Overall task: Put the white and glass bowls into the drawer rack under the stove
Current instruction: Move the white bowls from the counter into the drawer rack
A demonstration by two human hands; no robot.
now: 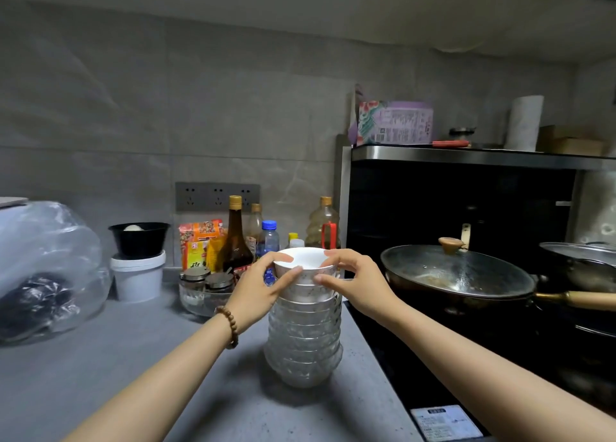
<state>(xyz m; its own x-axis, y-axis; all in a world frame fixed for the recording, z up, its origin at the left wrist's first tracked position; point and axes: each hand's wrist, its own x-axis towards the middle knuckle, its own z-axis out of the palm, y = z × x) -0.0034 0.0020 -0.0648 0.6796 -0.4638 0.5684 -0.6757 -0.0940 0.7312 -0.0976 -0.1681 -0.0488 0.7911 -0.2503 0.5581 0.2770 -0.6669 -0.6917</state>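
A tall stack of bowls (305, 338) stands on the grey counter (133, 375), just left of the stove. White bowls (305, 261) sit at the top of the stack and several glass bowls lie under them. My left hand (263, 286) grips the left side of the upper white bowls, thumb on the top rim. My right hand (353, 280) holds their right side, fingers on the rim. The drawer rack under the stove is out of view.
A black stove (416, 368) lies to the right with a lidded wok (456, 271) and a second pan (580, 265). Behind the stack stand sauce bottles (235, 235), a water bottle (269, 238), spice jars in a glass dish (206, 288), a white tub (138, 276) and a plastic bag (43, 271).
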